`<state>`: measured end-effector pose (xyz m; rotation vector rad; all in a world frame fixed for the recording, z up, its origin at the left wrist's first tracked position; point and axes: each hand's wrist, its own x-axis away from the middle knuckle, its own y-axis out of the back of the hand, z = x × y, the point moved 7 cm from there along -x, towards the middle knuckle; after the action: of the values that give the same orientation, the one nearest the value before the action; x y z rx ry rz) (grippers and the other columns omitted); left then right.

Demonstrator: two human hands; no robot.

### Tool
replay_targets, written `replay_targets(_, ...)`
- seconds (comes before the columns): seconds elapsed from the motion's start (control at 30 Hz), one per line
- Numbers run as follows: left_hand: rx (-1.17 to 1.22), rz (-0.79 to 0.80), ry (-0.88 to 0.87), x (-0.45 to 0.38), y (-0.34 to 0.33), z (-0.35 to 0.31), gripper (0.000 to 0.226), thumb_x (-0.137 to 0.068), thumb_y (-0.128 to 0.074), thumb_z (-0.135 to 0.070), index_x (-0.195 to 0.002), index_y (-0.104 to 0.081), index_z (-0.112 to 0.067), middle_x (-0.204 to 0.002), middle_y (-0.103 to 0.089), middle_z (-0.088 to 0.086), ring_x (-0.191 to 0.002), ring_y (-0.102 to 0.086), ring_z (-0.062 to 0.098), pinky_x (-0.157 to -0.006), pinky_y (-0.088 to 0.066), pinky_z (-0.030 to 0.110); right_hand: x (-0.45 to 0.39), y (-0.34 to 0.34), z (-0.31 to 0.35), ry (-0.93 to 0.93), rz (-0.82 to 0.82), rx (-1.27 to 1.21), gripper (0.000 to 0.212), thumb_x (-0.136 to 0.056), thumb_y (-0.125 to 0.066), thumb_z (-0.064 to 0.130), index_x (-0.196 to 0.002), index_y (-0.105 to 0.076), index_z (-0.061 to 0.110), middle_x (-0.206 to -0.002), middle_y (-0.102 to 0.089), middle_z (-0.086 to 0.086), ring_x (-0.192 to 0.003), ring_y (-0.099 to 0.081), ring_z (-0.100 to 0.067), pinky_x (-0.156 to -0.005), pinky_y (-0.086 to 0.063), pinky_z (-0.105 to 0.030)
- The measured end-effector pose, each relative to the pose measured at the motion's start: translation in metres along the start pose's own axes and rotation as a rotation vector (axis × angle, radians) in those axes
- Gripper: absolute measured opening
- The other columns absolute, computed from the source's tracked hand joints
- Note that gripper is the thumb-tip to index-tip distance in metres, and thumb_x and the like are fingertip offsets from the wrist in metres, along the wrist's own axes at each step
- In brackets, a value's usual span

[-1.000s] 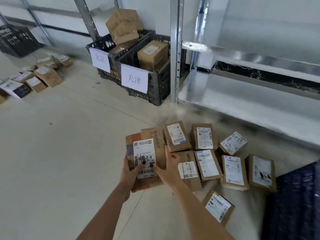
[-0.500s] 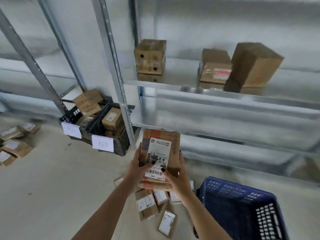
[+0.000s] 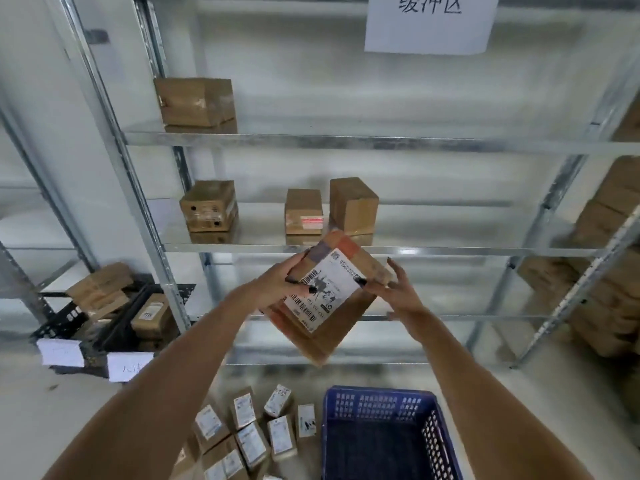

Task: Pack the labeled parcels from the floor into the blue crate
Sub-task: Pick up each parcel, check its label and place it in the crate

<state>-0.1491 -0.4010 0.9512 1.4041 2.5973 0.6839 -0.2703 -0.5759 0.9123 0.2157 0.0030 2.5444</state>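
Observation:
I hold a brown cardboard parcel (image 3: 329, 299) with a white printed label, tilted, at chest height in front of the shelves. My left hand (image 3: 280, 282) grips its upper left edge. My right hand (image 3: 398, 289) touches its right side with the thumb on the label and the fingers spread. The blue crate (image 3: 381, 403) stands on the floor below, its inside dark with nothing visible in it. Several labeled parcels (image 3: 249, 431) lie on the floor left of the crate.
Metal shelving (image 3: 346, 249) stands ahead, with cardboard boxes (image 3: 351, 206) on two levels. Two black crates (image 3: 114, 323) with paper signs and boxes stand at lower left. Stacked brown boxes (image 3: 609, 271) fill the right shelf. A paper sign (image 3: 429, 19) hangs at the top.
The view has risen from the floor parcels up to the shelves. Both hands have lifted the parcel and turned it from upright to tilted; the blue crate has come into view below.

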Motion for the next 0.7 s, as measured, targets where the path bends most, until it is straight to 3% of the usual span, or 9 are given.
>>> replay_targets(0.07,-0.102,0.113,-0.011,0.000,-0.027,-0.036,0.081,-0.083,-0.061,0.003,-0.147,-0.019,-0.022,-0.133,-0.046,-0.003,-0.111,-0.052,0.014,-0.084,-0.050,0.015,0.019,0.039,0.015,-0.041,0.165,0.090,0.083,-0.078,-0.073,0.015,-0.142,-0.024,0.033,-0.128,-0.053,-0.005,-0.113,-0.045,-0.020,-0.100,-0.031,-0.045)
replay_targets(0.2,-0.413,0.284,-0.060,-0.007,-0.084,-0.083,0.086,-0.075,-0.074,-0.017,-0.144,-0.026,-0.035,-0.150,-0.029,-0.011,-0.135,-0.032,0.011,-0.114,-0.030,0.033,0.054,0.092,-0.003,-0.233,0.433,0.230,0.083,-0.058,-0.087,0.033,-0.130,-0.046,0.029,-0.126,-0.057,-0.003,-0.119,-0.051,-0.027,-0.104,-0.041,-0.049)
replay_targets(0.3,-0.461,0.113,-0.121,-0.015,-0.110,-0.111,0.076,-0.072,-0.077,-0.022,-0.136,-0.039,-0.037,-0.145,-0.042,-0.006,-0.126,-0.047,0.014,-0.106,-0.042,0.039,0.077,0.128,-0.036,-0.292,0.381,-0.016,0.075,-0.061,-0.085,0.027,-0.127,-0.053,0.013,-0.125,-0.061,-0.013,-0.118,-0.055,-0.034,-0.105,-0.040,-0.052)
replay_targets(0.37,-0.300,-0.175,-0.167,-0.010,-0.118,-0.122,0.079,-0.064,-0.080,-0.029,-0.133,-0.042,-0.038,-0.134,-0.054,-0.004,-0.111,-0.058,0.014,-0.098,-0.049,0.040,0.092,0.142,-0.062,-0.284,0.331,-0.252,0.060,-0.072,-0.073,0.020,-0.127,-0.054,0.008,-0.127,-0.059,-0.019,-0.117,-0.055,-0.038,-0.102,-0.043,-0.051)
replay_targets(0.47,0.043,-0.487,-0.124,0.001,-0.135,-0.103,0.083,-0.068,-0.079,-0.031,-0.139,-0.035,-0.029,-0.143,-0.042,-0.002,-0.129,-0.042,0.018,-0.107,-0.037,0.037,0.105,0.148,-0.100,-0.274,0.218,-0.473,0.056,-0.076,-0.067,0.029,-0.127,-0.051,0.011,-0.127,-0.058,-0.019,-0.115,-0.057,-0.038,-0.096,-0.047,-0.051)
replay_targets(0.53,0.374,-0.409,0.065,-0.002,-0.170,-0.067,0.107,-0.060,-0.079,-0.046,-0.145,-0.017,-0.029,-0.152,-0.025,0.000,-0.138,-0.028,0.025,-0.111,-0.029,0.046,0.104,0.146,-0.121,-0.281,0.128,-0.579,0.060,-0.076,-0.066,0.031,-0.130,-0.044,0.016,-0.126,-0.058,-0.017,-0.113,-0.057,-0.036,-0.096,-0.047,-0.052)
replay_targets(0.6,0.655,-0.257,0.190,-0.010,-0.213,-0.031,0.149,-0.025,-0.083,-0.063,-0.145,0.000,-0.034,-0.151,-0.020,0.001,-0.140,-0.023,0.030,-0.111,-0.024,0.053,0.099,0.136,-0.136,-0.296,0.088,-0.650,0.061,-0.076,-0.065,0.027,-0.131,-0.038,0.026,-0.125,-0.056,-0.017,-0.114,-0.055,-0.037,-0.101,-0.042,-0.054)
replay_targets(0.63,0.702,-0.196,0.225,-0.016,-0.232,-0.015,0.156,-0.016,-0.084,-0.063,-0.143,0.003,-0.039,-0.152,-0.022,0.006,-0.138,-0.026,0.034,-0.109,-0.027,0.054,0.093,0.129,-0.144,-0.314,0.072,-0.690,0.061,-0.075,-0.066,0.023,-0.129,-0.038,0.027,-0.123,-0.057,-0.018,-0.114,-0.055,-0.038,-0.103,-0.041,-0.054)
replay_targets(0.7,0.739,-0.150,0.246,-0.035,-0.261,0.013,0.131,-0.035,-0.091,-0.043,-0.136,-0.008,-0.048,-0.142,-0.043,0.012,-0.124,-0.047,0.035,-0.100,-0.039,0.058,0.079,0.117,-0.157,-0.352,0.026,-0.718,0.067,-0.068,-0.071,0.017,-0.126,-0.039,0.028,-0.121,-0.059,-0.018,-0.112,-0.056,-0.036,-0.099,-0.045,-0.052)
